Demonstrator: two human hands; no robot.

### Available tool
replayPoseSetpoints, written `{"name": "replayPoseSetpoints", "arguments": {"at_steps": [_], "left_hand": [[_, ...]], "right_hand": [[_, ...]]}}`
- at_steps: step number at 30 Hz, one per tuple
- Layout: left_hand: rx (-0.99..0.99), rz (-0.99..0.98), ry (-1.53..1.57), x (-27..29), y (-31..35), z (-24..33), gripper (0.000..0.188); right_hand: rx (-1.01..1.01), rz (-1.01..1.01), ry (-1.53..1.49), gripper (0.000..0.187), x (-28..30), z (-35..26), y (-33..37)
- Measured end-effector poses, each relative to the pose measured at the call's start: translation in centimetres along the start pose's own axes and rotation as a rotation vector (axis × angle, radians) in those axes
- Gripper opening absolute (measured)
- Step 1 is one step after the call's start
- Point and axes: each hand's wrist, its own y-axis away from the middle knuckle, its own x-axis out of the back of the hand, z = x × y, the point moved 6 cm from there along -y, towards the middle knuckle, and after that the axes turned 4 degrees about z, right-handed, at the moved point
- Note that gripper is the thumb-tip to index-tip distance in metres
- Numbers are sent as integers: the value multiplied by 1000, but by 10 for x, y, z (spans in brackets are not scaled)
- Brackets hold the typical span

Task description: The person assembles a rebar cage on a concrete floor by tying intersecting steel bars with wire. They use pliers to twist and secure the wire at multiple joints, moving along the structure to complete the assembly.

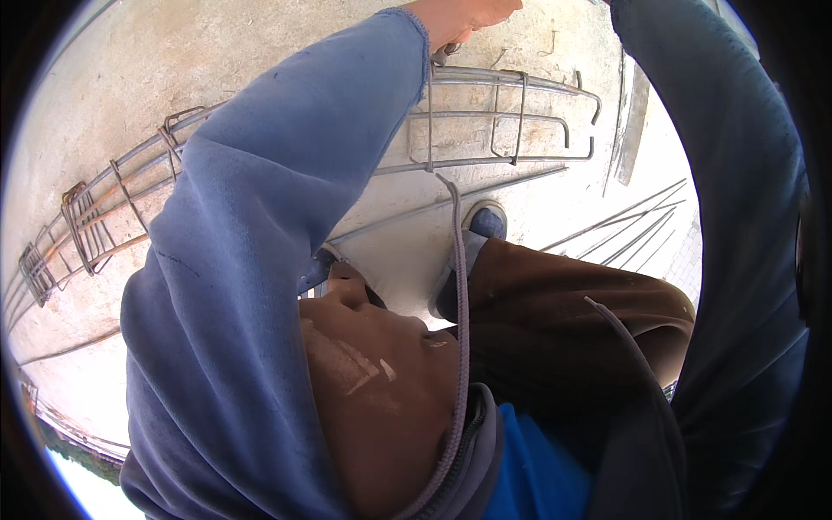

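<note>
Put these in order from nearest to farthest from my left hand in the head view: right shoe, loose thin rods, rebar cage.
From your left hand in the head view:
1. Rebar cage: nearest, just below the hand in the picture.
2. Right shoe: lower, near the middle.
3. Loose thin rods: farthest, off to the right.

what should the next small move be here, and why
Probably bring the right hand in beside the left hand at the rebar cage. The left hand is already close to the cage's far bars, while the right sleeve runs off the top edge, its hand out of view. What the left hand may hold is cut off.
</note>
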Motion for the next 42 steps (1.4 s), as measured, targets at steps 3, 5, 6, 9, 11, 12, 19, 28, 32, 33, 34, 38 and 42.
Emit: {"name": "replayPoseSetpoints", "arguments": {"at_steps": [3,5,6,9,11,12,19,28,32,33,34,38,42], "left_hand": [[-406,24,-384,-4,-26,-16,34],[-810,55,-679,7,-32,-37,28],[-518,-177,-189,-7,-56,-62,25],[242,-414,660,-12,-69,-114,17],[373,-262,605,-15,-8,-41,18],[331,-273,707,-15,-3,-36,19],[239,-204,631,15,19,-10,21],[356,-173,452,25,9,-10,25],[307,-207,330,21,6,0,25],[287,-207,285,14,1,2,25],[266,-210,241,9,-5,3,25],[335,-279,238,23,20,8,26],[269,-324,418,11,5,-10,22]], "right_hand": [[-30,-10,43,21,11,-2,-14],[11,-3,65,21,28,-6,-29],[35,-56,53,21,15,-7,-29],[113,-109,32,20,27,-15,-36],[87,-244,41,19,0,-12,-24],[69,-306,67,18,6,-11,-23],[101,43,-110,28,-2,8,-22],[68,-130,-119,17,6,13,-26],[142,-88,-223,18,-2,16,-18],[125,-95,-238,19,6,11,-8],[105,-103,-254,21,10,10,-2],[65,-287,-203,25,-16,12,-17],[136,-136,-322,30,-8,20,-16]]}}
